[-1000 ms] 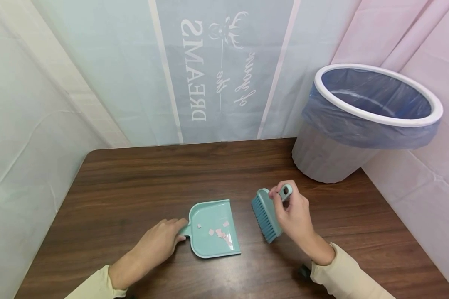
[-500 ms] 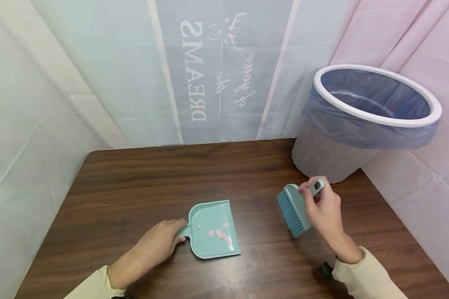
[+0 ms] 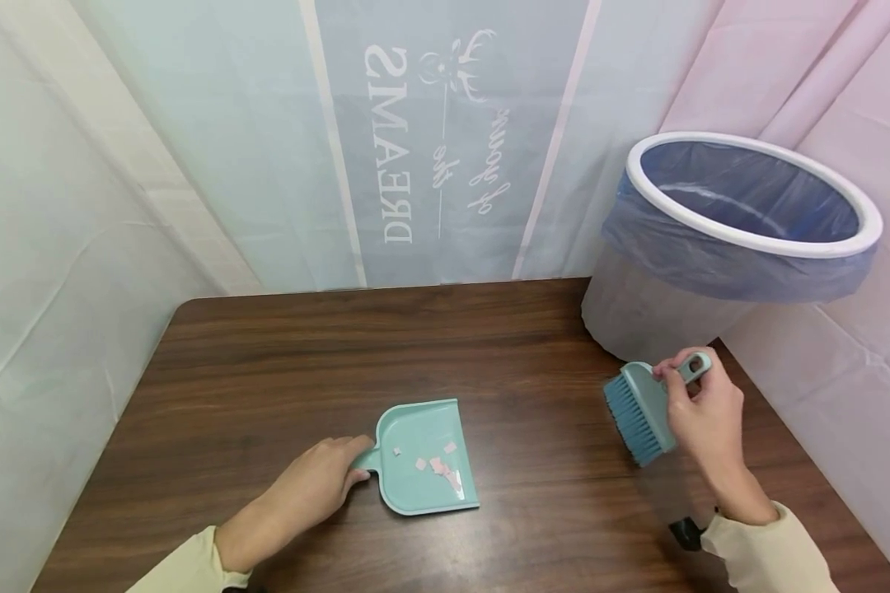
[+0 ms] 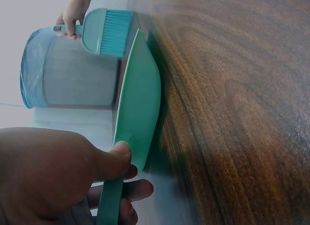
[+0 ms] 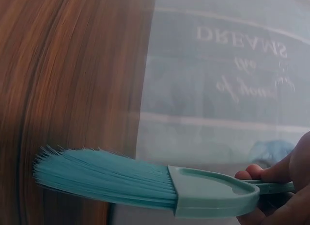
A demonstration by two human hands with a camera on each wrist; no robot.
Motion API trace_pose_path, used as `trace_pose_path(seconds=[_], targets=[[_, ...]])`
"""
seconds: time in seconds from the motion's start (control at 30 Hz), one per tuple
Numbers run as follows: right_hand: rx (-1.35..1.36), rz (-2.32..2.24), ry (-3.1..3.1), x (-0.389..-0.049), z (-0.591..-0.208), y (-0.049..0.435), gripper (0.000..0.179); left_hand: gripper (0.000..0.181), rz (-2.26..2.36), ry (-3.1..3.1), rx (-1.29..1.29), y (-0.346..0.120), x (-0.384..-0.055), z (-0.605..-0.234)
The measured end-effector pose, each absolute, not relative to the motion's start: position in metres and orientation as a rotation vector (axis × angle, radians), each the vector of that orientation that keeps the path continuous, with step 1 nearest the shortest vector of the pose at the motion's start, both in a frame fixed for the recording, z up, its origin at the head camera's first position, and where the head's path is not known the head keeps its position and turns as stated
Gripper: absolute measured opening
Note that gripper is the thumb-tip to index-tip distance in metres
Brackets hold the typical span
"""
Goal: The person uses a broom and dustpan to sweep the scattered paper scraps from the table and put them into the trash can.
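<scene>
A mint-green dustpan (image 3: 419,428) lies on the table, its straight edge facing right. Several small pink paper scraps (image 3: 439,466) are scattered in it. My left hand (image 3: 313,482) grips the dustpan's short handle, thumb on top in the left wrist view. Out to the right, my right hand (image 3: 704,412) holds a matching hand brush (image 3: 650,403) by its handle. The brush's teal bristles (image 5: 106,176) point left and down, over the wooden surface in the right wrist view.
A grey bin (image 3: 653,305) with a blue liner and white rim (image 3: 756,239) stands at the table's back right, just behind the brush. Dark wooden table (image 3: 304,354) spreads around the dustpan. Fabric curtains (image 3: 282,165) with printed lettering enclose the back and sides.
My right hand has carried the brush rightward, away from the dustpan and toward the bin's side. The left hand, dustpan and scraps have stayed in place.
</scene>
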State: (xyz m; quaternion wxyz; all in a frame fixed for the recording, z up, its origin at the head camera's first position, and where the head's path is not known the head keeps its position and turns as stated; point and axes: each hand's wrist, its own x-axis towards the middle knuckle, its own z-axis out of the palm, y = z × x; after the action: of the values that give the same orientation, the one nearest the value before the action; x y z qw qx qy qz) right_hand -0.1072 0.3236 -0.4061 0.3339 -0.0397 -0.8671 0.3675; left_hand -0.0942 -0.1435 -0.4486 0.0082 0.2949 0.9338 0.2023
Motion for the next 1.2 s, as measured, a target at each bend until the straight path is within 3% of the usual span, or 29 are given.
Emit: trace_pose_path(seconds=[0.43, 0.87, 1.2], targets=[[-0.266, 0.899, -2.259, -0.095, -0.402, 0.368, 0.007, 0.023, 0.625, 2.924, 0.917, -0.143, -0.095, -0.450], [-0.289, 0.859, -2.260, -0.096, -0.403, 0.369, 0.008, 0.024, 0.627, 2.958, 0.955, -0.141, -0.097, -0.452], [-0.274, 0.865, -2.251, -0.097, -0.403, 0.367, 0.007, 0.021, 0.681, 2.958, 0.986, -0.138, -0.109, -0.433]])
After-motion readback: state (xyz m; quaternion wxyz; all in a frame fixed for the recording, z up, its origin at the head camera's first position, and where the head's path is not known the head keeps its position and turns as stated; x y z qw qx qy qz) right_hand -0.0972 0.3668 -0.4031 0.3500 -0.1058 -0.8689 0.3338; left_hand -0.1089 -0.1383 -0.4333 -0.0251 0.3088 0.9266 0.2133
